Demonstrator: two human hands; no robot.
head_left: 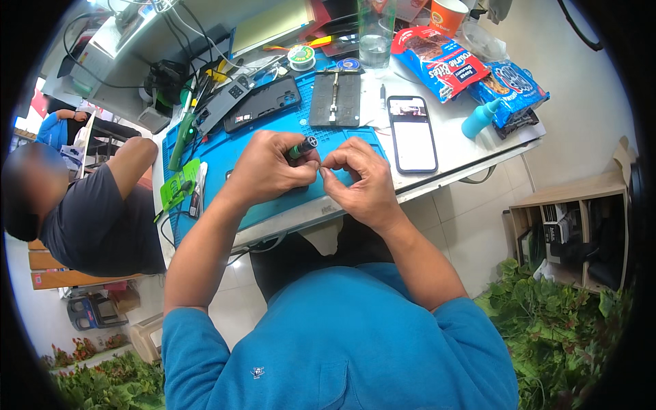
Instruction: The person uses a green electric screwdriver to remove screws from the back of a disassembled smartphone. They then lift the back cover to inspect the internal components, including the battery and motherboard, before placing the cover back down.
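Note:
My left hand [270, 169] is closed round a screwdriver [301, 147] with a black and green handle, its round end cap facing up. Thumb and forefinger of my right hand [363, 179] are pinched together, meeting my left fingertips; whatever lies between them is too small to make out. Both hands are above the near edge of a blue work mat [321, 138]. Beyond them lie a black phone housing [264, 104] and a dark clamp plate [335, 100] with a metal bar. A smartphone [413, 140] with a lit screen rests to the right.
Tools and cables crowd the left, with a green pouch [179, 186] near the edge. A solder spool [301, 57], a glass of water [376, 48], snack packs [441, 65], and a teal bottle [480, 119] stand farther back. A seated person [96, 212] is at my left.

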